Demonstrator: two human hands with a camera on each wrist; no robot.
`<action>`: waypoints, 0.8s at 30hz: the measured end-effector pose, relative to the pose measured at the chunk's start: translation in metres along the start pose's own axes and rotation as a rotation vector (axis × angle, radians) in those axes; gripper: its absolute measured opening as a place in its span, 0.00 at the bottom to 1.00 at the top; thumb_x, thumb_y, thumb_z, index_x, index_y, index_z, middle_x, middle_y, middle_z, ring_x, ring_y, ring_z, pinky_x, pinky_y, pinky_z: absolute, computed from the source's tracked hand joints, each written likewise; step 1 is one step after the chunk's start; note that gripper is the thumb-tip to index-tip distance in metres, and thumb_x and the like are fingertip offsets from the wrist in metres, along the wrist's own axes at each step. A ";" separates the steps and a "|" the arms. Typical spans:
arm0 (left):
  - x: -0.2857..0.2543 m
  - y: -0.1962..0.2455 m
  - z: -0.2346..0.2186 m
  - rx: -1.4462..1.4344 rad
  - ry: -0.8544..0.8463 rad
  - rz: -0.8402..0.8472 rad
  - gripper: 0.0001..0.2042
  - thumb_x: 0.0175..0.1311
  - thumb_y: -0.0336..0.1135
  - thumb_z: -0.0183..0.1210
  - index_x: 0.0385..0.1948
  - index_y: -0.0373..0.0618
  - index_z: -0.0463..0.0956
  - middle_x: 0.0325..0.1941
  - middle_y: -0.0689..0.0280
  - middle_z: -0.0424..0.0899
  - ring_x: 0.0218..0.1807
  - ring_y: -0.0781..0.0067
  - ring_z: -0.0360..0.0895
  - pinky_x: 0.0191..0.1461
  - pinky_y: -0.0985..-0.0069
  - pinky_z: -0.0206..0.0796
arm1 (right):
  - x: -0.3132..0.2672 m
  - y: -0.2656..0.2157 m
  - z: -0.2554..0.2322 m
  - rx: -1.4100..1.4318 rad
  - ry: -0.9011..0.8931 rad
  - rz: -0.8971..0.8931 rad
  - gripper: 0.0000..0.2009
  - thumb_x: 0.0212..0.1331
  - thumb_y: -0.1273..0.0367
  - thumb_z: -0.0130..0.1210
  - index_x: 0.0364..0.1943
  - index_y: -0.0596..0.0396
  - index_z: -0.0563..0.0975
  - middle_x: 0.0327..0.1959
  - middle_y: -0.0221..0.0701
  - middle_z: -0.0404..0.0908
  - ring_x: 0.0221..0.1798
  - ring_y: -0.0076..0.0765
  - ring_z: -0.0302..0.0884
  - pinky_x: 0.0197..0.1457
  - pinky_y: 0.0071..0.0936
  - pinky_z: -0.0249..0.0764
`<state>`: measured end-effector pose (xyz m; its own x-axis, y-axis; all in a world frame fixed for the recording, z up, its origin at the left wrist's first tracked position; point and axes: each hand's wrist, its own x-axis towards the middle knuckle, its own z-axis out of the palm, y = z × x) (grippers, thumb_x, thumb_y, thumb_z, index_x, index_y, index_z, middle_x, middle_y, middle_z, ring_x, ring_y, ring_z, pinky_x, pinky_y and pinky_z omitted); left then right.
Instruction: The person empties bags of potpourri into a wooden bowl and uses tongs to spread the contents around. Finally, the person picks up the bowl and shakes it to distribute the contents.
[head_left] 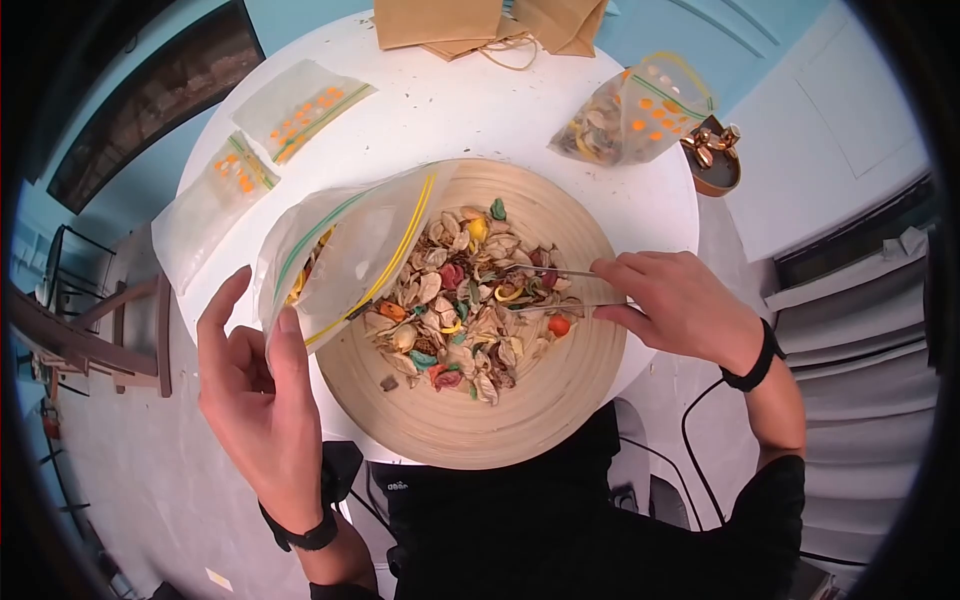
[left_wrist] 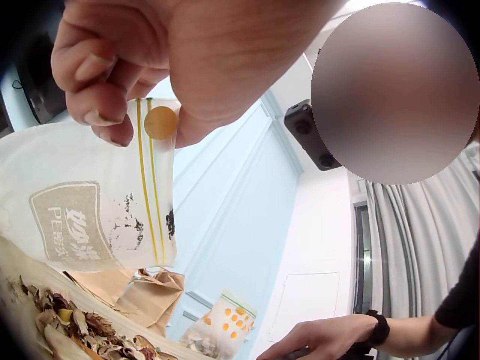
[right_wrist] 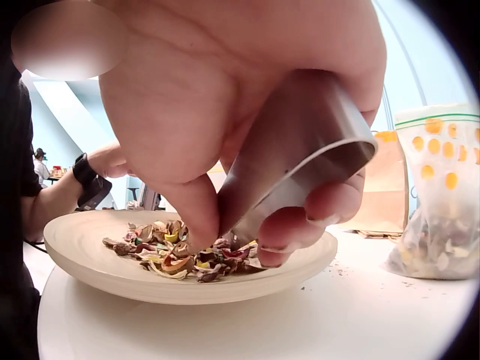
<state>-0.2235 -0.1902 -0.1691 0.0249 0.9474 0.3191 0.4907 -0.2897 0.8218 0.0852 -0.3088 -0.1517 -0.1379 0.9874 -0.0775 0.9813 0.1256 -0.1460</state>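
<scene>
My left hand [head_left: 262,415] pinches the edge of a clear zip bag [head_left: 375,240] between thumb and fingers, its mouth spread over the left part of a round wooden plate [head_left: 470,445]. Some petals show inside this bag. Yellow and green zip strips and a printed label face the left wrist view. On the plate lies a heap of potpourri [head_left: 460,300]: dried petals, with red, yellow, green and orange pieces. Metal tongs [right_wrist: 296,150] are gripped in my right hand [head_left: 690,305], tips parted among the petals at the heap's right side.
A standing zip bag of potpourri with orange dots [head_left: 640,115] is at the back right of the white table [head_left: 420,110]. Two flat zip bags [head_left: 300,110] lie at the left. Brown paper bags [head_left: 440,25] sit along the far edge. Small crumbs dot the tabletop.
</scene>
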 end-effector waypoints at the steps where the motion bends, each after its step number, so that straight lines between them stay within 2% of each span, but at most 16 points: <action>1: 0.000 0.000 0.000 0.000 0.000 -0.006 0.18 0.73 0.33 0.58 0.62 0.41 0.74 0.17 0.77 0.66 0.20 0.90 0.59 0.23 0.84 0.46 | 0.001 0.001 0.001 -0.002 0.010 -0.017 0.19 0.64 0.60 0.62 0.52 0.58 0.76 0.36 0.35 0.81 0.40 0.46 0.81 0.40 0.39 0.76; 7: -0.001 -0.002 -0.002 0.003 0.005 0.000 0.17 0.73 0.34 0.58 0.61 0.41 0.74 0.17 0.77 0.66 0.20 0.90 0.59 0.23 0.84 0.46 | 0.002 -0.003 0.004 -0.059 0.009 -0.051 0.18 0.63 0.61 0.63 0.51 0.58 0.76 0.31 0.34 0.79 0.37 0.44 0.81 0.38 0.38 0.75; 15: 0.000 0.001 0.000 -0.021 -0.014 -0.007 0.17 0.73 0.34 0.58 0.60 0.41 0.74 0.17 0.77 0.66 0.20 0.90 0.59 0.23 0.84 0.46 | -0.002 -0.005 -0.003 -0.078 0.043 -0.064 0.16 0.63 0.62 0.63 0.49 0.58 0.78 0.30 0.33 0.80 0.35 0.43 0.81 0.35 0.37 0.74; 17: -0.001 0.006 0.001 -0.066 -0.003 -0.060 0.18 0.69 0.30 0.60 0.59 0.38 0.76 0.16 0.76 0.64 0.22 0.89 0.58 0.27 0.83 0.47 | -0.003 -0.006 -0.008 -0.067 0.060 -0.075 0.16 0.62 0.63 0.63 0.49 0.58 0.79 0.30 0.33 0.80 0.34 0.43 0.81 0.35 0.37 0.74; 24: -0.003 0.002 0.000 -0.092 -0.007 -0.047 0.18 0.68 0.28 0.61 0.59 0.39 0.76 0.16 0.76 0.62 0.21 0.89 0.57 0.26 0.83 0.46 | 0.000 -0.005 -0.014 -0.045 0.048 -0.040 0.16 0.62 0.64 0.63 0.49 0.58 0.79 0.28 0.34 0.79 0.33 0.46 0.80 0.34 0.39 0.74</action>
<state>-0.2221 -0.1933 -0.1684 0.0101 0.9612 0.2756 0.4099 -0.2554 0.8756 0.0823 -0.3084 -0.1369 -0.1712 0.9849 -0.0253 0.9804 0.1678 -0.1029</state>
